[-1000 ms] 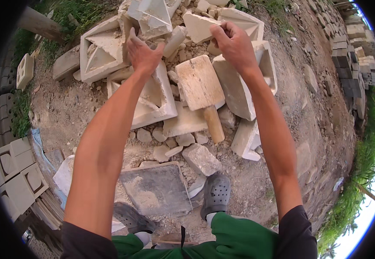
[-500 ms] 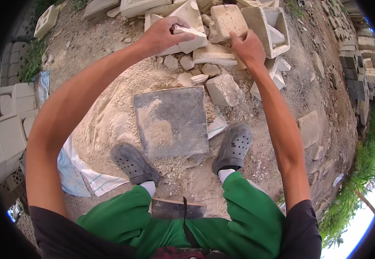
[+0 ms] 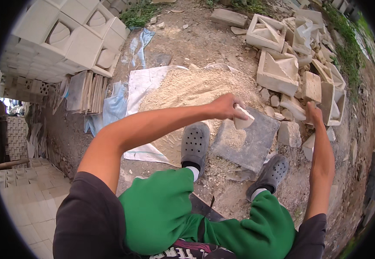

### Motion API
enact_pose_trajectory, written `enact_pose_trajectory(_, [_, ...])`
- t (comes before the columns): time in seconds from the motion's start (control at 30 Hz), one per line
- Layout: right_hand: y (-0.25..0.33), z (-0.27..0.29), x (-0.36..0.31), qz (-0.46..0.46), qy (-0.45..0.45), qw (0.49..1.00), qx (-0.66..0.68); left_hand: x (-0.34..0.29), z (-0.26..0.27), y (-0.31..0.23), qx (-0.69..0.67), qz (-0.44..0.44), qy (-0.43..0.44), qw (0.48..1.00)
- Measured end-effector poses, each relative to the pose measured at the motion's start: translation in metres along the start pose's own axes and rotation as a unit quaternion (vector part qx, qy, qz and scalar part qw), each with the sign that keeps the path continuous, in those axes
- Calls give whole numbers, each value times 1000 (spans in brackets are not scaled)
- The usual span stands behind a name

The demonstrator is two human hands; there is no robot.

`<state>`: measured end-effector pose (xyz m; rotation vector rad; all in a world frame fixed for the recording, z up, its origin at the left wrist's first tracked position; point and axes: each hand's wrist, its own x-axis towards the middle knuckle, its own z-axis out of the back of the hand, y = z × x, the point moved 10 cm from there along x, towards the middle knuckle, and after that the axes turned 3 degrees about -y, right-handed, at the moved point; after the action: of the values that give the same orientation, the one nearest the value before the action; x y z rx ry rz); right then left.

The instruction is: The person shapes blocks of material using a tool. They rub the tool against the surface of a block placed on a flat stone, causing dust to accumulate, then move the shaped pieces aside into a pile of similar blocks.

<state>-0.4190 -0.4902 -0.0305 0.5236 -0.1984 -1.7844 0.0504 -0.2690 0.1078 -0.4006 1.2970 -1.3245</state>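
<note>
My left hand (image 3: pixel 226 107) is closed around a broken, pale, stone-like chunk (image 3: pixel 244 121) with a white face. It holds the chunk above a square dark slab (image 3: pixel 261 140) dusted with pale powder. My right hand (image 3: pixel 314 114) reaches out to the rubble on the right, at the lower end of a rough tan block (image 3: pixel 311 86). Its fingers are curled, and what they grip is hidden. My feet, in grey clogs (image 3: pixel 195 144), stand at the slab's near side.
A heap of pale powder (image 3: pixel 196 88) lies on a white sheet (image 3: pixel 142 86). Broken hollow blocks (image 3: pixel 278 71) are piled at right, beside loose stones (image 3: pixel 289 134). Patterned pale blocks (image 3: pixel 77 43) are stacked at left, near upright boards (image 3: pixel 93 93).
The view has swung to the left. My left hand has drawn the chunk back from the rubble to above the slab. My right hand remains beside the tan block.
</note>
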Motion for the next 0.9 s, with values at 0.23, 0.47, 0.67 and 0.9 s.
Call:
enact_pose_trajectory(0.23, [89, -8, -65, -170, 223, 912, 298, -39, -81, 90, -203, 25, -35, 978])
enact_pose_trajectory(0.47, [85, 58, -139, -159, 120, 950, 242, -35, -93, 101, -253, 47, -93, 962])
enact_pose_trajectory(0.67, [122, -13, -306, -194, 115, 826, 516, -35, -77, 114, -141, 12, -157, 977])
enact_pose_trajectory(0.9, [132, -98, -471, -186, -26, 893, 409, -37, -58, 114, -46, -54, -265, 962])
